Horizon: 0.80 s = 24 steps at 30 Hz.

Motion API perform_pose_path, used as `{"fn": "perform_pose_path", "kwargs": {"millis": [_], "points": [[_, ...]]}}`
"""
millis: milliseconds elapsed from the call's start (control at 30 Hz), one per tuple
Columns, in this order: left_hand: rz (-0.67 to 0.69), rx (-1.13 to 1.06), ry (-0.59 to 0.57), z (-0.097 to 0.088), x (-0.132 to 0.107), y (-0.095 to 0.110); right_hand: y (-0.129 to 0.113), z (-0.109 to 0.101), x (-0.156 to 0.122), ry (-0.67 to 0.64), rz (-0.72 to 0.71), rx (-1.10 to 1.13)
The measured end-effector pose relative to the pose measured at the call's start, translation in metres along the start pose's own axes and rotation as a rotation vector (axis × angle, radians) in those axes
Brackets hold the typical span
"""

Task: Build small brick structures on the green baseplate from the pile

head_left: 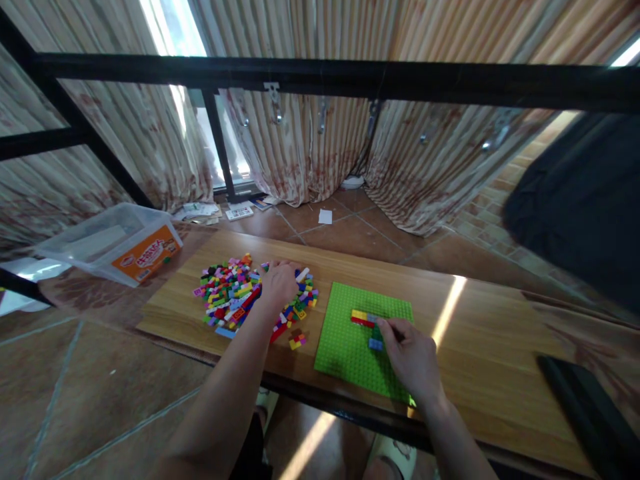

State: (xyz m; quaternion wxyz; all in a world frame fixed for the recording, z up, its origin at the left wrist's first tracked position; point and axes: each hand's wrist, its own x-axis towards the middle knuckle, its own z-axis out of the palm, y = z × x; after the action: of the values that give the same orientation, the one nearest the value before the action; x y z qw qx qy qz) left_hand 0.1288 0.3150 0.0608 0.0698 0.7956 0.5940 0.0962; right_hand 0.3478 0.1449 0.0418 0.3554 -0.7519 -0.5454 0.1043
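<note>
Nearest you on the wooden surface (480, 347), a small brick cluster (297, 341) sits between the pile and the green baseplate (343, 347). Your right hand (411, 352) is over the baseplate, fingertips at the right end of a yellow-and-red brick row (359, 316); whether they grip a brick, you cannot tell. Your left hand (280, 285) reaches into the loose brick pile (230, 287), its fingertips too hidden to tell their state. Farther off stands a clear tub (147, 256), with curtains (300, 147) behind.

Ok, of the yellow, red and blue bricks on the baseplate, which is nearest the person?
The blue brick is frontmost; the yellow brick and red brick lie farther back on the green baseplate.
</note>
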Motion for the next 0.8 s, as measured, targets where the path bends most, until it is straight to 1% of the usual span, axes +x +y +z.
{"fn": "perform_pose_path", "kwargs": {"millis": [367,667,800], "points": [[-0.026,0.022,-0.011,-0.0092,-0.0027,-0.0020,0.0018,-0.0066,-0.0006,0.039,-0.010,-0.014],[0.048,-0.021,-0.029,-0.0042,-0.0020,-0.0051,0.0024,-0.0054,-0.0009,0.036,0.001,-0.013],[0.038,-0.026,-0.036,-0.0034,-0.0009,-0.0059,0.0023,-0.0049,-0.0005,0.032,-0.015,-0.017]]}}
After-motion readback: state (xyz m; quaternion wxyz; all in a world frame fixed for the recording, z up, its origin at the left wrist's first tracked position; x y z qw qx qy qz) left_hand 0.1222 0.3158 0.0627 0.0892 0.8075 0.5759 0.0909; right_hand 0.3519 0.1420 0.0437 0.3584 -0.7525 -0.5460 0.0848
